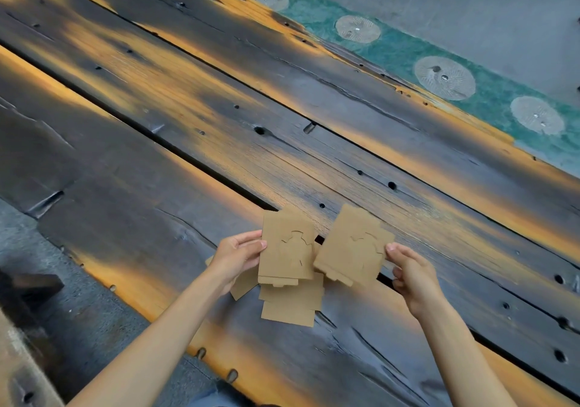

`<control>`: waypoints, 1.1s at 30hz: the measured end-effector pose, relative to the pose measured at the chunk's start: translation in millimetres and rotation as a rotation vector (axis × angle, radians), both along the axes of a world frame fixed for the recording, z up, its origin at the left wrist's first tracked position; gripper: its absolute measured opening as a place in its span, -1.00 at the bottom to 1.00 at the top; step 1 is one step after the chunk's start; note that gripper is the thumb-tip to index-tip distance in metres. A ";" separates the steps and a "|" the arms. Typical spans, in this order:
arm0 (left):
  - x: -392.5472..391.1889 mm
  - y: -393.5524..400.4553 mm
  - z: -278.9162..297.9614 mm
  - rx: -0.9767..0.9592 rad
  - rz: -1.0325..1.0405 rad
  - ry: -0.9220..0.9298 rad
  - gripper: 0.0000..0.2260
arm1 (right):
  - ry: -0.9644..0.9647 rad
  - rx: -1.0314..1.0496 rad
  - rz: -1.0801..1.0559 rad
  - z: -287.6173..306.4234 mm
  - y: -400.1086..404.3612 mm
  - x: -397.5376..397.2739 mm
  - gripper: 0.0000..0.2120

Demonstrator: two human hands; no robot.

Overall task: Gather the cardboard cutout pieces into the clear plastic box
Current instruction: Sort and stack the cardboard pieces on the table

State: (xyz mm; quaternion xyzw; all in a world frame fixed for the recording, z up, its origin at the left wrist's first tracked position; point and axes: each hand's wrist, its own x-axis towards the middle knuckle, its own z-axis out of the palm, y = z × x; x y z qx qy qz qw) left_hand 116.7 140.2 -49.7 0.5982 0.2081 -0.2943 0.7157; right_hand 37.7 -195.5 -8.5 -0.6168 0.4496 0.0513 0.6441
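Note:
My left hand (237, 257) pinches the left edge of a tan cardboard cutout piece (287, 248) held above the table. My right hand (411, 276) grips the right edge of a second cardboard piece (353, 245), tilted and also lifted. Both pieces carry a die-cut outline in the middle. Beneath them, more cardboard pieces (290, 304) lie overlapped on the dark wooden table (188, 155), and one corner (243, 284) pokes out under my left wrist. No clear plastic box is in view.
The table is made of dark, worn planks with orange patches, long gaps and several holes. Past its far edge runs a green strip with round grey discs (444, 77) on a grey floor. A dark block (29, 284) sits low at the left.

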 end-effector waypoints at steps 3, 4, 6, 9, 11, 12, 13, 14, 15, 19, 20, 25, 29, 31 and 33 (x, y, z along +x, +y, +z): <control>-8.0 -6.2 4.4 -0.061 -0.082 -0.009 -0.69 | -0.014 -0.050 0.212 23.2 23.5 2.0 -0.90; -11.2 -8.5 6.1 -0.084 -0.092 -0.007 -0.70 | -0.025 -0.048 0.265 29.0 32.1 2.7 -0.90; -16.5 -10.0 7.1 -0.128 -0.093 0.004 -0.71 | -0.037 -0.044 0.355 30.5 47.7 6.1 -0.88; -24.0 -9.0 14.0 -0.192 -0.120 -0.005 -0.69 | -0.052 -0.099 0.419 28.7 65.0 9.0 -0.88; -28.6 -5.9 18.2 -0.226 -0.127 -0.007 -0.68 | -0.061 -0.116 0.414 25.5 72.5 10.5 -0.89; -30.8 -3.6 19.6 -0.238 -0.125 -0.003 -0.67 | -0.061 -0.128 0.417 24.5 75.7 11.3 -0.89; -33.3 -0.6 20.4 -0.243 -0.126 0.003 -0.67 | -0.060 -0.145 0.427 23.0 79.1 11.8 -0.88; -36.0 1.8 20.8 -0.240 -0.134 0.008 -0.67 | -0.058 -0.166 0.441 21.2 82.6 12.1 -0.88; -39.2 3.9 21.6 -0.229 -0.150 0.010 -0.68 | -0.056 -0.186 0.453 19.1 86.1 12.1 -0.87; -52.7 11.2 17.4 -0.229 -0.201 0.000 -0.71 | -0.052 -0.254 0.465 8.3 101.1 13.1 -0.89; -56.1 13.9 15.5 -0.243 -0.185 0.001 -0.72 | -0.051 -0.272 0.468 5.0 105.0 13.4 -0.90; -66.7 25.6 3.9 -0.242 -0.152 -0.027 -0.64 | -0.047 -0.314 0.491 -7.9 125.0 14.0 -0.89; -66.7 35.6 -6.9 -0.219 -0.096 -0.011 -0.66 | -0.057 -0.289 0.499 -15.5 139.6 20.0 -0.90; -65.8 41.6 -11.5 -0.210 -0.052 0.001 -0.66 | -0.057 -0.249 0.496 -19.4 145.7 24.3 -0.90; -64.1 47.1 -15.6 -0.192 -0.011 0.011 -0.65 | -0.055 -0.209 0.509 -23.5 151.3 29.5 -0.90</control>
